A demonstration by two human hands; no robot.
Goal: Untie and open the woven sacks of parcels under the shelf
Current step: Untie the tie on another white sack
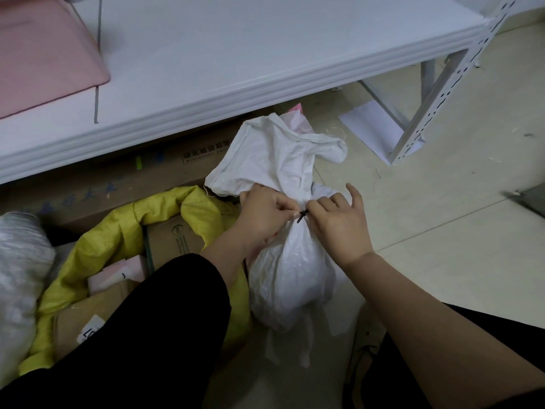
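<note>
"Left hand and right hand: what have they got?" asks the picture desk.

"Both meet at the black tie cinched round the neck of the white woven sack. The left thumb and forefinger pinch the tie from the left. The right thumb and forefinger close on it from the right, outer fingers splayed clear."

"Where is the sack?"

"On the tiled floor, just in front of the white shelf. Its long axis runs away from the person, from the bulging body near the knees to the loose mouth flopping toward the shelf edge. Whether it stands or leans, I cannot tell."

"And the tie, relative to the hands?"

"Directly between them, lying crosswise to that axis. Neither hand is plainly nearer, though the left appears to have the firmer hold."

"Opened yet?"

"No, the neck is tied. My reading is that loosening means drawing the tie out sideways while the other hand steadies the neck."

"Anything alongside?"

"A yellow woven sack just beside it on the left, mouth already open, with cardboard boxes showing inside."
</note>
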